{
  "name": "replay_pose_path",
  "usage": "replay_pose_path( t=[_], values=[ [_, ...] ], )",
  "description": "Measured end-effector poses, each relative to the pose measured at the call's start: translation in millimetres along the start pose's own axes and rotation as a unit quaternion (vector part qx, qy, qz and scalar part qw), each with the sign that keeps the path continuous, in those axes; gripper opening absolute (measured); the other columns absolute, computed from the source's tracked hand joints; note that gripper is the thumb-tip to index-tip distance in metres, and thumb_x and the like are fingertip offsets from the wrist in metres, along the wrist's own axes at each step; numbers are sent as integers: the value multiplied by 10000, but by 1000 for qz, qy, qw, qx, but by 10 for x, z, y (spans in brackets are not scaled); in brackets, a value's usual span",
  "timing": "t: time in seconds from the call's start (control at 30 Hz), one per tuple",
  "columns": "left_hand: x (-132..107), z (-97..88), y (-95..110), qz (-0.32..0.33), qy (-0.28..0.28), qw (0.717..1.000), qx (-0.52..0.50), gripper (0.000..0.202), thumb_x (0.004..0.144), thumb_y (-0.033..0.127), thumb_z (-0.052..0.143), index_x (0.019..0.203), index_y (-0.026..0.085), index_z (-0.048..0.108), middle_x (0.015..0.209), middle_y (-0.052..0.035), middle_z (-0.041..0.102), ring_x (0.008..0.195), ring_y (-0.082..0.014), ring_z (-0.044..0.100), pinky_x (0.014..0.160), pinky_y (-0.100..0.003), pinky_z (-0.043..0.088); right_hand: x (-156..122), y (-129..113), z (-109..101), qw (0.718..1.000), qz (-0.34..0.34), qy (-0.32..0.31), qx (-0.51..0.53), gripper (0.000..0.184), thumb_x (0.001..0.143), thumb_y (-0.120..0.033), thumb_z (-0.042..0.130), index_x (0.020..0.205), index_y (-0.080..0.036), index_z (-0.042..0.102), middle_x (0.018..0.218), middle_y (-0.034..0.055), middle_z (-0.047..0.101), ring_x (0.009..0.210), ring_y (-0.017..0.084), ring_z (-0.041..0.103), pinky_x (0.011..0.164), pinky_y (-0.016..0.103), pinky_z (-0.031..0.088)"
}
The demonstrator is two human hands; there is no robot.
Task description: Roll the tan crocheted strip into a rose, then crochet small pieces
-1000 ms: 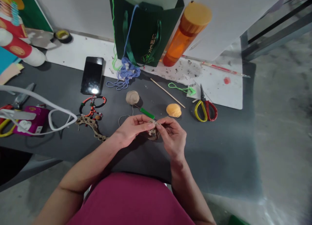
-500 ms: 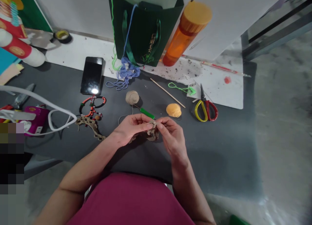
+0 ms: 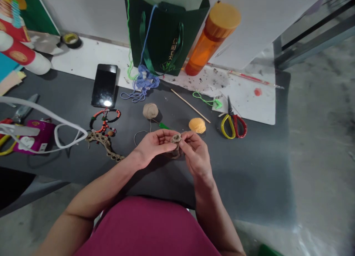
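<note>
My left hand (image 3: 155,147) and my right hand (image 3: 195,150) are close together, both pinching a beige crocheted piece (image 3: 176,138) between thumb and fingers. Part of it hangs below the fingertips. A beige openwork crocheted strip (image 3: 107,143) runs toward my left forearm, which hides whether the two join. Just beyond my left fingers lies a crochet hook with a green handle (image 3: 163,126), partly covered by the hand. Behind it sits a ball of beige yarn (image 3: 150,110), its strand curling down toward my left hand. A yellow-orange yarn ball (image 3: 197,125) rests beyond my right hand.
Red-and-yellow scissors (image 3: 233,124) and a thin wooden stick (image 3: 191,106) lie to the right. Farther back stand a dark green bag (image 3: 163,37) and an orange bottle (image 3: 208,41). A phone (image 3: 104,86), beaded bracelet (image 3: 105,119) and white cable (image 3: 55,117) occupy the left.
The held piece has been turned, so a small rounded end now faces up between the fingertips. My left hand covers more of the green handle.
</note>
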State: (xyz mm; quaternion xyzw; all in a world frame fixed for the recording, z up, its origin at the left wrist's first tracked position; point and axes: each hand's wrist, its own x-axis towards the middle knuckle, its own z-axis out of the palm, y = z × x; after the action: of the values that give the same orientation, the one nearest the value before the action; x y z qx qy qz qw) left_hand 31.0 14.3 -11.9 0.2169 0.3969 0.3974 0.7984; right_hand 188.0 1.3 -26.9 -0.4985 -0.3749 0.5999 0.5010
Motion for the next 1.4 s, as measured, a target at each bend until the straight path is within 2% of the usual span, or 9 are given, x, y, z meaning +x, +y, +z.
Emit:
replay_pose_path(
  t=[0.2, 0.4, 0.6, 0.7, 0.83, 0.93, 1.0, 1.2, 1.4],
  values=[
    [-7, 39, -37, 32, 36, 998, 40, 359, 610, 167, 908, 934, 155, 753, 823, 2, 704, 766, -105, 624, 808, -280, 504, -32, 22, 34, 984, -101, 45, -138, 94, 856, -249, 681, 830, -242, 591, 764, -20, 660, 671, 125, 628, 624, 254, 519],
    [-16, 26, -12, 27, 31, 999, 8, 323, 612, 218, 919, 891, 160, 768, 825, 2, 721, 763, -98, 638, 798, -262, 503, -45, -58, 20, 893, -311, 16, -324, 135, 887, -120, 599, 858, -252, 605, 812, -8, 684, 760, 148, 667, 715, 293, 556],
    [-27, 26, -4, 18, 20, 1000, -5, 369, 580, 277, 944, 885, 157, 776, 773, 9, 695, 707, -89, 609, 733, -248, 491, -45, -104, -11, 883, -327, -4, -338, 183, 875, -113, 607, 819, -277, 664, 840, 23, 728, 773, 185, 685, 712, 351, 575],
    [-34, 39, -6, 33, 29, 999, 11, 336, 651, 359, 909, 880, 152, 775, 760, 3, 686, 690, -87, 591, 701, -242, 474, -51, -105, -15, 886, -328, -6, -328, 201, 865, -97, 623, 829, -285, 682, 839, 22, 734, 771, 184, 691, 705, 351, 582],
    [-35, 37, 0, 38, 18, 999, 19, 325, 665, 341, 903, 907, 162, 781, 800, -6, 711, 722, -92, 616, 729, -241, 489, -71, -103, -27, 933, -268, -3, -238, 163, 857, -117, 683, 857, -281, 690, 863, 11, 731, 818, 160, 696, 759, 313, 573],
    [-36, 20, 15, 39, -1, 999, 17, 333, 644, 329, 917, 897, 161, 781, 835, -19, 737, 759, -109, 651, 778, -263, 518, -80, -122, -47, 981, -148, -21, -121, 81, 835, -237, 760, 887, -269, 706, 881, 13, 729, 847, 160, 700, 784, 301, 578],
    [-41, 8, 26, 43, -5, 999, 27, 324, 641, 326, 920, 882, 160, 781, 843, -21, 748, 770, -113, 666, 795, -269, 525, -65, -143, -60, 995, -62, -36, -63, 163, 807, -349, 802, 914, -257, 720, 892, 19, 739, 834, 159, 702, 771, 293, 584],
    [-64, 5, 68, 28, -26, 998, 46, 312, 659, 341, 908, 850, 145, 758, 778, -18, 736, 724, -137, 693, 796, -312, 551, 49, -216, -93, 987, 125, -101, 20, 363, 659, -477, 903, 822, -200, 734, 691, -3, 713, 576, 117, 636, 596, 268, 567],
    [-64, 32, 114, 59, -46, 995, 59, 301, 690, 274, 886, 919, 158, 730, 719, 26, 649, 666, -113, 664, 710, -272, 538, 86, -226, -128, 977, 171, -125, 25, 340, 597, -425, 948, 739, -189, 748, 647, -5, 718, 548, 109, 638, 573, 256, 567]
  ],
)
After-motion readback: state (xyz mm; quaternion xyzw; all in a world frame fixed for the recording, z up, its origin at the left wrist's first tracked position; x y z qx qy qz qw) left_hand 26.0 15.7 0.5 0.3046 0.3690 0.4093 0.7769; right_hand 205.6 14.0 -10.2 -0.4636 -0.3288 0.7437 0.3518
